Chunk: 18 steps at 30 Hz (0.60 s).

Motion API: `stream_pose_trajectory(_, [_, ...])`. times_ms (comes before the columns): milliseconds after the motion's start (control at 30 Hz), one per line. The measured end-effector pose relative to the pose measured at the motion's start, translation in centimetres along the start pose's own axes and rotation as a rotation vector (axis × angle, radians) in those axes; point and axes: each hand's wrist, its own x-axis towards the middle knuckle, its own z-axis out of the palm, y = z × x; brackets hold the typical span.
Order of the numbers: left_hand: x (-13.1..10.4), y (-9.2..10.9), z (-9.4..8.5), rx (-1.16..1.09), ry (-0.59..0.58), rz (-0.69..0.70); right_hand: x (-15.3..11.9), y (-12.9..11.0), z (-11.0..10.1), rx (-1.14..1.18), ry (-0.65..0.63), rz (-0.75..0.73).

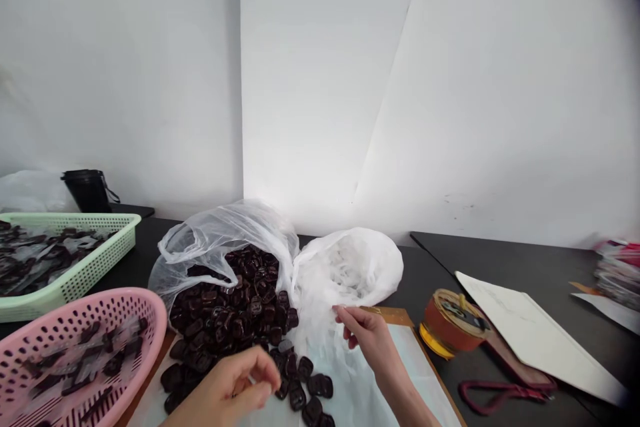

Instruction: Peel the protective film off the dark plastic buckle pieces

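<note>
My left hand (237,387) is over the near edge of a heap of glossy dark brown pieces (225,313). Its fingers curl toward the thumb, and what they hold, if anything, is hidden. The heap spills from a clear plastic bag (200,240), with several loose pieces (297,393) on the pale sheet. To the right, my right hand (367,340) has thumb and forefinger pinched together, in front of a white plastic bag (393,260) filled with crumpled, translucent film. Any thin film between those fingertips is too faint to make out.
At left stand a pink basket (155,310) and a green basket (127,237), both with wrapped dark pieces. A black cup (87,190) is behind them. Rightward are an amber tape roll (453,327), red-handled scissors (493,395) and a white board (535,333). A wall closes the back.
</note>
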Motion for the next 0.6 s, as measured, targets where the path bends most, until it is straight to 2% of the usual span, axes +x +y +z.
stream_pose_trajectory(67, [2.1,0.1,1.2,-0.093,-0.082,0.037,-0.6,-0.7,0.3,0.084,0.003,0.016])
stream_pose_trajectory(200, [4.3,-0.8,3.2,-0.255,0.034,0.04,-1.9,-2.4,2.2,0.345,-0.077,0.087])
stream_pose_trajectory(267, [4.7,-1.4,3.5,-0.359,0.028,0.008,-2.4,-3.2,3.6,0.416,-0.158,0.105])
stream_pose_trajectory(367, [4.8,-1.8,2.9,-0.427,0.014,-0.044,-2.9,-4.1,5.4,0.478,-0.241,0.115])
stream_pose_trajectory(467, [4.6,-1.8,1.8,-0.359,0.125,-0.034,-3.1,-4.3,6.9,0.621,-0.31,0.13])
stream_pose_trajectory(533, [4.2,-1.7,1.1,-0.256,0.181,0.0,-3.2,-3.9,7.7,0.695,-0.383,0.145])
stream_pose_trajectory(600, [3.9,-1.8,0.8,-0.065,0.185,0.075,-3.3,-3.0,8.2,0.679,-0.453,0.164])
